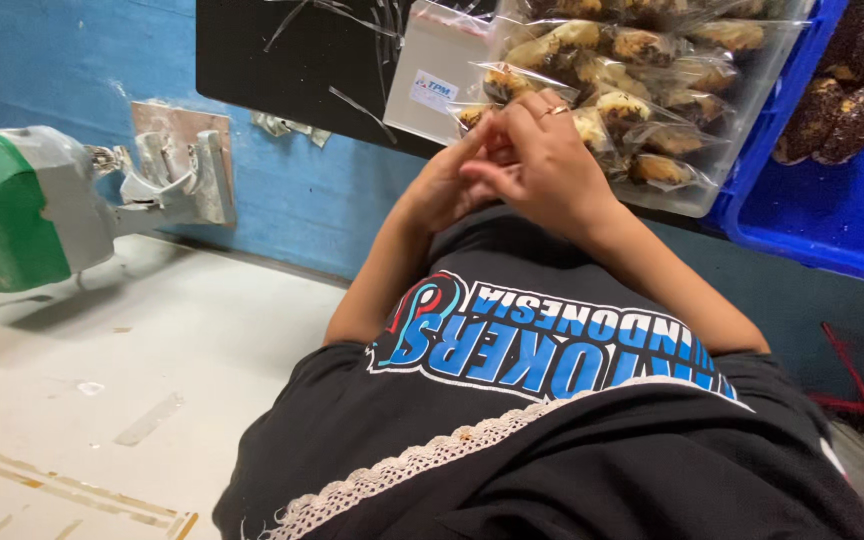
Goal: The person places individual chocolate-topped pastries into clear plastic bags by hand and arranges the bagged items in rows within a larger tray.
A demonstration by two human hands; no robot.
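Clear plastic pkt (492, 100) w/ a cookie inside, pinched between both hands at 12 o'clock. Left hand (449, 180) curled, fingers closed on pkt's lower edge; right hand (542, 160) over it, fingertips gripping top, ring on one finger. Big clear bag (742, 110) of wrapped cookies just behind, 1 o'clock. Blue crate (842, 215) at 2. Green-grey machine (22, 205) at 9.

Black worktop (282, 60): bears clear plastic strips (357, 105), one large clear bag of wrapped pastries (652, 100), and a blue crate (832, 215).
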